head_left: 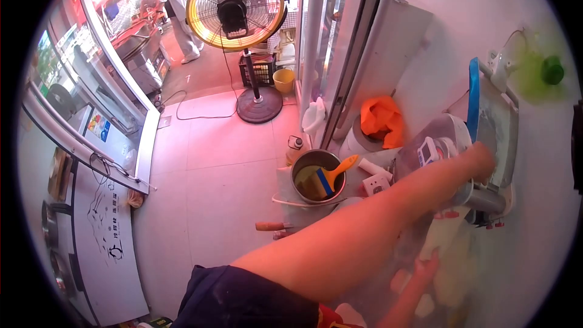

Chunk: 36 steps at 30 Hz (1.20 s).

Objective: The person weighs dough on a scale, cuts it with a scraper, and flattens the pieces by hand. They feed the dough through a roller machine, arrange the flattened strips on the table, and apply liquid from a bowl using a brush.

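Observation:
My left hand (483,161) is at the end of a bare forearm that reaches across to a white-and-grey machine (507,127) with a blue-edged panel. It touches or nearly touches the machine's side, and its fingers are hidden. Lower down, my right hand (427,264) is beside a pale sheet (446,234), hazy in the view, that hangs or lies below the machine's roller (486,200). Its fingers look apart, with nothing visible held. Pale flat pieces (401,280) are near the right wrist.
A metal pot (303,193) of yellowish liquid holds a wide orange-handled brush (334,173). An orange cloth (382,121) drapes over a white bucket (358,140). A power socket (376,184) is near the forearm. Beyond stand a fan (237,9), a glass door (115,54) and a person's legs (182,30).

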Each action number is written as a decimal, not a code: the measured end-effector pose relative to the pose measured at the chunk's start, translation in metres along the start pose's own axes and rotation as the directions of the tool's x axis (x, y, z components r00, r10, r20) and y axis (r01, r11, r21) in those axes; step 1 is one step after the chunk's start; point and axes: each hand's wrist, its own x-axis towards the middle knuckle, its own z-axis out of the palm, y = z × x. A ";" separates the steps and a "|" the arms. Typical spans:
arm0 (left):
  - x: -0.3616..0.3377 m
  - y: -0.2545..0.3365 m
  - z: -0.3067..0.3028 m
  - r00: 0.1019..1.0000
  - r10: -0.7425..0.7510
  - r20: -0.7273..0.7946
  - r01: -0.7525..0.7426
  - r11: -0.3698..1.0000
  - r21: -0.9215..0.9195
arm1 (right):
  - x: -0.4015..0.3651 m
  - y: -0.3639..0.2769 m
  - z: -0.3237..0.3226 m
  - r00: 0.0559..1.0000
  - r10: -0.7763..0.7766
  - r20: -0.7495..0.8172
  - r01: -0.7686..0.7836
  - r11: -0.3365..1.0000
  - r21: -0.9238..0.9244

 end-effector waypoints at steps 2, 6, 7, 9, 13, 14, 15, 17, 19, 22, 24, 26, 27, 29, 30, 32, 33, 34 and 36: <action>-0.010 0.003 -0.010 1.000 -0.012 -0.025 0.011 1.000 -0.010 | 0.005 -0.001 -0.025 0.997 -0.081 0.022 0.083 0.973 -0.213; -0.010 0.002 -0.010 0.993 -0.034 -0.111 0.023 0.995 -0.095 | 0.030 -0.001 -0.088 0.951 -0.252 0.180 0.308 0.825 -0.474; -0.011 0.003 -0.011 0.989 -0.031 -0.145 0.013 0.992 -0.127 | 0.026 -0.003 -0.093 0.950 -0.253 0.184 0.309 0.854 -0.420; -0.008 0.000 0.000 0.892 0.058 -0.449 -0.090 0.995 -0.050 | 0.012 -0.005 -0.088 0.960 -0.223 0.169 0.266 0.917 -0.299; -0.024 0.022 -0.016 0.652 0.156 -0.742 -0.226 0.974 0.007 | -0.030 -0.013 -0.064 0.983 -0.136 0.123 0.156 0.974 -0.166; -0.026 0.032 -0.014 0.614 0.226 -0.756 -0.361 0.932 -0.015 | -0.038 -0.015 -0.061 0.985 -0.128 0.116 0.145 0.977 -0.155; -0.033 0.047 -0.012 0.569 0.291 -0.769 -0.488 0.872 -0.031 | -0.046 -0.017 -0.061 0.986 -0.126 0.113 0.142 0.978 -0.150; -0.075 0.088 -0.011 0.864 0.321 -0.389 -0.434 0.865 -0.250 | -0.062 -0.021 -0.060 0.984 -0.127 0.122 0.146 0.976 -0.160; -0.119 0.125 0.011 0.932 0.363 -0.023 -0.340 0.847 -0.408 | -0.078 -0.029 -0.054 0.978 -0.143 0.150 0.171 0.967 -0.189; -0.162 0.135 0.060 0.910 0.371 0.185 -0.206 0.791 -0.576 | -0.097 -0.049 -0.043 0.959 -0.187 0.212 0.238 0.939 -0.250; -0.174 0.132 0.085 0.952 0.256 0.171 -0.073 0.727 -0.683 | -0.107 -0.060 -0.037 0.941 -0.219 0.259 0.291 0.913 -0.286; -0.180 0.132 0.102 0.995 0.072 0.067 0.017 0.541 -0.841 | -0.122 -0.065 -0.026 0.965 -0.207 0.162 0.239 0.947 -0.214; -0.177 0.135 0.106 0.999 -0.032 -0.042 -0.026 0.398 -0.917 | -0.141 -0.064 -0.010 0.975 -0.188 0.114 0.204 0.968 -0.148; -0.162 0.140 0.120 0.942 -0.208 -0.263 -0.246 0.104 -0.964 | -0.166 -0.059 0.012 0.980 -0.194 0.041 0.197 0.975 -0.107; -0.142 0.135 0.140 0.945 -0.209 -0.252 -0.289 -0.172 -0.942 | -0.176 -0.057 0.018 0.975 -0.220 0.014 0.220 0.966 -0.137; -0.099 0.109 0.193 0.996 -0.004 -0.084 -0.046 -0.863 -0.504 | -0.184 -0.055 0.019 0.974 -0.226 0.008 0.224 0.962 -0.156; -0.088 0.105 0.197 0.990 0.052 -0.131 0.008 -0.949 -0.317 | -0.187 -0.054 0.015 0.978 -0.207 0.029 0.209 0.968 -0.143; -0.078 0.100 0.200 0.978 0.108 -0.177 0.087 -0.989 -0.123 | -0.189 -0.053 0.011 0.981 -0.191 0.046 0.195 0.973 -0.126; -0.080 0.108 0.180 0.982 -0.008 -0.189 -0.036 -0.989 -0.144 | -0.189 -0.049 -0.006 0.964 -0.237 0.123 0.261 0.936 -0.236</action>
